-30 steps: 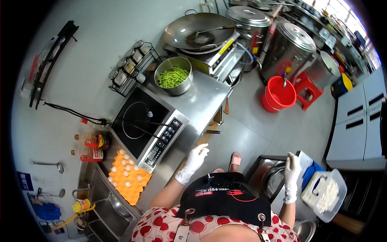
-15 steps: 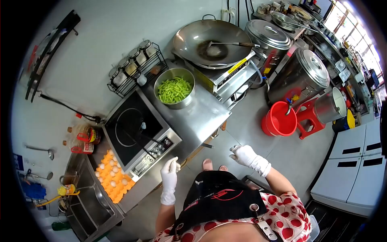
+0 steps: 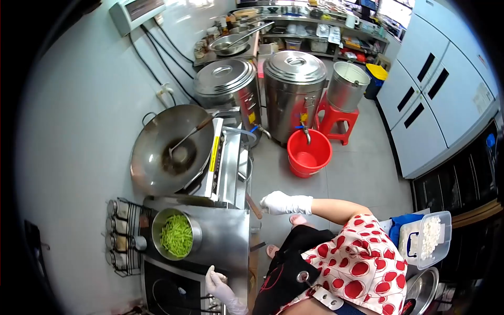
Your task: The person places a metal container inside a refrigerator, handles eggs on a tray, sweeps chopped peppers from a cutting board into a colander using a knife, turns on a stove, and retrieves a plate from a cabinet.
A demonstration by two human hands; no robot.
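My left hand (image 3: 219,286), in a white glove, is at the bottom beside the steel counter (image 3: 226,231), near the induction cooker (image 3: 173,289). Its fingers are loosely bent with a gap between them, and nothing shows in it. My right hand (image 3: 278,203), also gloved, is closed over the floor just right of the counter edge, with nothing visible in it. A steel pot of cut green beans (image 3: 177,236) stands on the counter, up and left of my left hand. Beyond it a large wok (image 3: 152,157) with a ladle (image 3: 191,134) sits on a stove.
Two lidded steel barrels (image 3: 226,79) (image 3: 295,68) stand ahead. A red bucket (image 3: 308,157) is on the floor beside a red stool (image 3: 336,121) bearing a pail. Spice jars (image 3: 118,226) sit in a rack at left. White cabinets (image 3: 420,100) and a plastic tub (image 3: 436,239) are at right.
The view has turned right and moved toward the wok. The egg tray and sink have left the view. My right hand has come forward from beside the plastic tub and has closed.
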